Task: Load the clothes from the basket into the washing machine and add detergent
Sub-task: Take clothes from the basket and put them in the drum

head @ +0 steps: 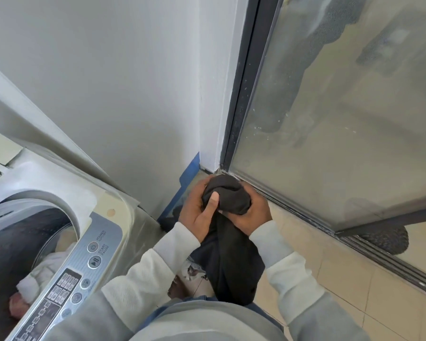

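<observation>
A black garment (228,198) is bunched between both hands at the frame's centre, and its lower part hangs down in front of my body. My left hand (197,212) grips the bunch from the left with its thumb pressed on the cloth. On the right, my right hand (255,215) holds the bunch from below. The top-loading washing machine (103,244) stands at the lower left with its lid up. A white garment (48,265) and a pink item (17,305) lie inside its drum. The blue basket (180,190) sits on the floor behind my hands, mostly hidden.
A white wall (108,82) rises behind the machine. A sliding glass door (342,119) with a dark frame fills the right side, its track running along the beige tiled floor (342,279). More clothes (192,269) lie below my arms.
</observation>
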